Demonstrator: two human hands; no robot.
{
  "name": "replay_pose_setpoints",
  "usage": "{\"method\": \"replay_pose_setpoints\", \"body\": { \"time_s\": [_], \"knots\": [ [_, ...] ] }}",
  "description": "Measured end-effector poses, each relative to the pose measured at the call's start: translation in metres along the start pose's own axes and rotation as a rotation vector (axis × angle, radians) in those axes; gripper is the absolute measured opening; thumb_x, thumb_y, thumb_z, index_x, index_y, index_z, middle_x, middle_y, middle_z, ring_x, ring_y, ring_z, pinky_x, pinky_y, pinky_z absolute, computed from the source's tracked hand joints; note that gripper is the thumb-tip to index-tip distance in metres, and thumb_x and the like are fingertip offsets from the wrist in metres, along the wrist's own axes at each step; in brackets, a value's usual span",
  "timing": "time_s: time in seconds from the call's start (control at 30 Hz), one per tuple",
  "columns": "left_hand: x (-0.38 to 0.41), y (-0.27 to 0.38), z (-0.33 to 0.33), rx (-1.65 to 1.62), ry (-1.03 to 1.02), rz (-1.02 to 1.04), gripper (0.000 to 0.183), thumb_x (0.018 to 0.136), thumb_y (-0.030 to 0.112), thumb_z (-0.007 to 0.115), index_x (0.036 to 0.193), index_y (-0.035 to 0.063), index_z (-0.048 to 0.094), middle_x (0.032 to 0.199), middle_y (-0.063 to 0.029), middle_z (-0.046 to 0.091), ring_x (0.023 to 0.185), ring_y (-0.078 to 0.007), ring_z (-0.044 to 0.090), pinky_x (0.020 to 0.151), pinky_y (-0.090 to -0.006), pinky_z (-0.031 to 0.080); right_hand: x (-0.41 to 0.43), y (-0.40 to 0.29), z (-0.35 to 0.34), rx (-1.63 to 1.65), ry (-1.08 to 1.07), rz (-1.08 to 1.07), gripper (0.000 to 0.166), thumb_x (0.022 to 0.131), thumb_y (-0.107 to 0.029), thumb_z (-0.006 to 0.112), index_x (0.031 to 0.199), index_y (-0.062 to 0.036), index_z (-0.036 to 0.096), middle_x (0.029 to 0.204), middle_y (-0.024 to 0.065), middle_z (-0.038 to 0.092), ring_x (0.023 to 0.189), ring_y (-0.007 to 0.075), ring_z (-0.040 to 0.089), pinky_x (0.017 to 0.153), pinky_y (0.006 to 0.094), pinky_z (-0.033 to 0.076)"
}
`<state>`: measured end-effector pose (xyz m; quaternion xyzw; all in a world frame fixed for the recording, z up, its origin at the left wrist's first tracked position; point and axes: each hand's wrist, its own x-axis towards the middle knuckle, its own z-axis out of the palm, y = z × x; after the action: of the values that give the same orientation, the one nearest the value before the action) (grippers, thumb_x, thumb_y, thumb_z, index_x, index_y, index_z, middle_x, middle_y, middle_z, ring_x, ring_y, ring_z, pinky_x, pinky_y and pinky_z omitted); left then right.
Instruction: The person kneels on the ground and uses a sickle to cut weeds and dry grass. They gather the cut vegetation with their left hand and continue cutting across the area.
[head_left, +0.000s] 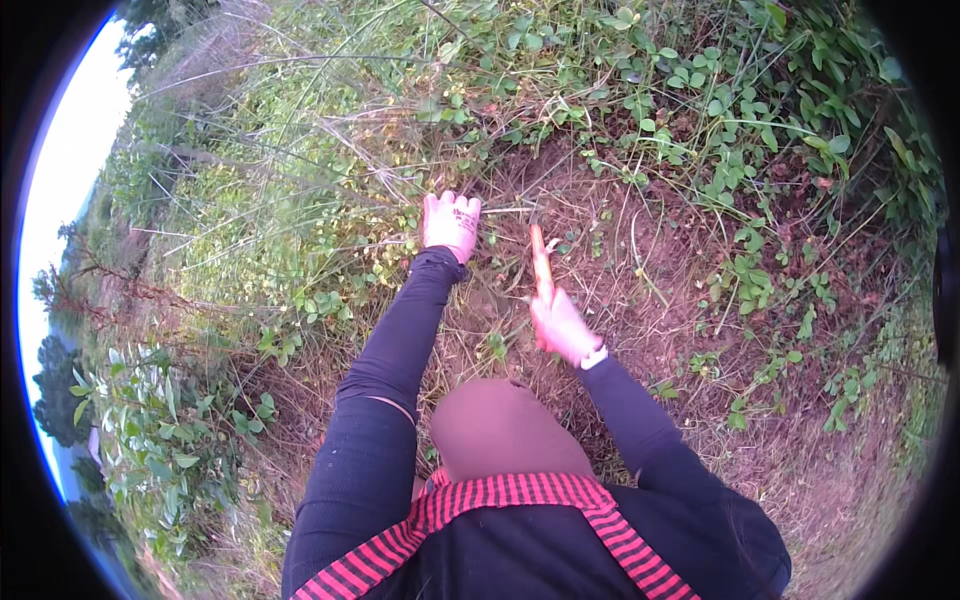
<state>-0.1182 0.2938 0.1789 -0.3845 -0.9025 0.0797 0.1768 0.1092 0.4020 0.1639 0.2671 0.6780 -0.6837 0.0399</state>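
My left hand (452, 225), in a pale pink glove that bears writing, is closed in a fist at the edge of the weeds. Dry grass stems (397, 204) stick out on its left, and a pale stem-like strip (506, 211) runs from it to the right. My right hand (564, 330) is wrapped around the orange handle of a hand tool (541, 262). The handle points away from me towards that strip. A short dark piece shows at its far end; the rest of the tool's head is lost among the stems.
Bare reddish soil (607, 225) strewn with cut dry grass lies ahead and right. Leafy vines (720, 82) crowd the far right, tall grass (262, 150) the left. A broad-leaved shrub (172, 442) grows at lower left. A red-and-black striped strap (517, 489) crosses my body.
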Motion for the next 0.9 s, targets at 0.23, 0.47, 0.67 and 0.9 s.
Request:
{"method": "replay_pose_setpoints", "body": {
  "time_s": [0.23,0.47,0.67,0.9],
  "knots": [
    [-0.022,-0.037,-0.003,-0.058,-0.019,-0.066,0.047,0.066,0.036,0.078,0.104,0.0169,0.057,0.100,-0.0019,0.062,0.101,-0.0229,0.055,0.089,-0.0435,0.038,-0.201,0.065,-0.038,-0.434,0.046,0.236,0.030,0.089,-0.023,0.055,0.104,0.0023,0.049,0.075,0.0156,0.058,0.071,0.0295,0.063,0.063,0.0437,0.049],
    [-0.023,-0.002,-0.014,-0.062,-0.059,-0.087,0.046,0.070,0.041,0.075,0.106,0.0173,0.057,0.102,-0.0034,0.064,0.106,-0.0246,0.055,0.091,-0.0476,0.037,-0.033,-0.035,-0.038,-0.315,0.222,-0.253,0.030,0.092,-0.021,0.053,0.105,0.0043,0.043,0.065,0.0056,0.052,0.047,0.0153,0.053,0.040,0.0315,0.043],
    [-0.040,-0.053,-0.012,-0.039,0.087,-0.145,0.029,0.080,0.027,0.068,0.106,0.0174,0.059,0.100,-0.0034,0.064,0.103,-0.0249,0.057,0.092,-0.0455,0.038,-0.017,0.056,0.008,-0.411,0.196,-0.204,0.031,0.092,-0.015,0.052,0.115,0.0042,0.043,0.072,0.0165,0.055,0.053,0.0253,0.056,0.049,0.0383,0.049],
    [-0.128,-0.099,0.002,0.013,-0.025,-0.224,0.031,0.076,0.017,0.063,0.107,0.0185,0.059,0.102,-0.0028,0.062,0.103,-0.0234,0.055,0.092,-0.0434,0.038,-0.157,0.068,-0.024,-0.433,0.023,0.087,0.022,0.090,-0.017,0.053,0.100,0.0016,0.055,0.082,0.0203,0.062,0.068,0.0334,0.063,0.060,0.0440,0.048]
  ]
}}
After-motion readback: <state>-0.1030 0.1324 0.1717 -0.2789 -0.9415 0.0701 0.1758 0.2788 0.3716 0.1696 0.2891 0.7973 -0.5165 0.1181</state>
